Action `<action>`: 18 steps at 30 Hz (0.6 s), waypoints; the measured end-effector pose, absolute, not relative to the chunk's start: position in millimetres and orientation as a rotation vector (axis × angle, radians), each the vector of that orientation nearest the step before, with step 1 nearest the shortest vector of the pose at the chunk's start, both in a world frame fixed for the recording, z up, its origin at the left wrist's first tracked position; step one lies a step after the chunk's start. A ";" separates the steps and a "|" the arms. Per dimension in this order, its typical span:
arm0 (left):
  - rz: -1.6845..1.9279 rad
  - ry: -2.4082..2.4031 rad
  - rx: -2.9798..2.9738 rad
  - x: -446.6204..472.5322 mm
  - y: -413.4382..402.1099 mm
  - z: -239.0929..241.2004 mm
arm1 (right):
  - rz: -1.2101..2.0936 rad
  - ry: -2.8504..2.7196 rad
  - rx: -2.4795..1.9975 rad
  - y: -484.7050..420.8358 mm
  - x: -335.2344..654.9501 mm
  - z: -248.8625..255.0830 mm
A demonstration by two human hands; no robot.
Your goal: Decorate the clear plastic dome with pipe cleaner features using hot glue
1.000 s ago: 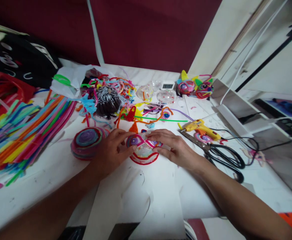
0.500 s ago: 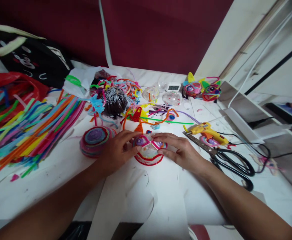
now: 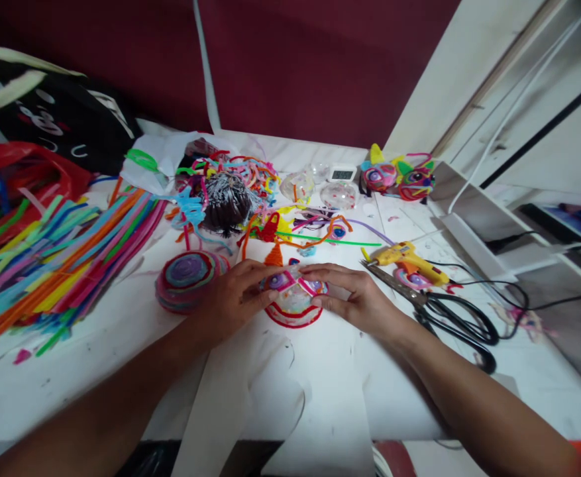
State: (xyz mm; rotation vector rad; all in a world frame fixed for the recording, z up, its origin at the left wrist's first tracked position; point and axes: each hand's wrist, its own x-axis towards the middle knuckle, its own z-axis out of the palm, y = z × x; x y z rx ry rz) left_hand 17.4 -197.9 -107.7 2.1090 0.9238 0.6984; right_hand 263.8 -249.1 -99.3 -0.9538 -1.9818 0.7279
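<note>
A clear plastic dome (image 3: pixel 294 301) sits on the white table in front of me. Red pipe cleaner rings its lower edge, pink strips cross its top, and purple coiled eyes lie at either side. My left hand (image 3: pixel 243 291) grips its left side between thumb and fingers. From the right, my right hand (image 3: pixel 357 295) holds it the same way, fingertips along the top. Just left of my left hand rests a ball wrapped in coiled pipe cleaners (image 3: pixel 188 278). The dome's far side is partly hidden by my fingers.
Pipe cleaners (image 3: pixel 71 258) spread across the left. To the right lie black-handled scissors (image 3: pixel 429 301) and a yellow glue gun (image 3: pixel 409 258) with its cord. Behind are clear plastic domes (image 3: pixel 338 195), a small digital clock (image 3: pixel 342 173) and finished colourful heads (image 3: pixel 414 177).
Both hands keep their hold on the dome, with barely any finger movement. The whole view has shifted slightly, so things appear a little further left.
</note>
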 end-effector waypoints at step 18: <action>0.784 1.046 1.878 24.7 -196.2 -121.5 | 0.777 -1.783 -1.009 -248.1 252.8 -107.8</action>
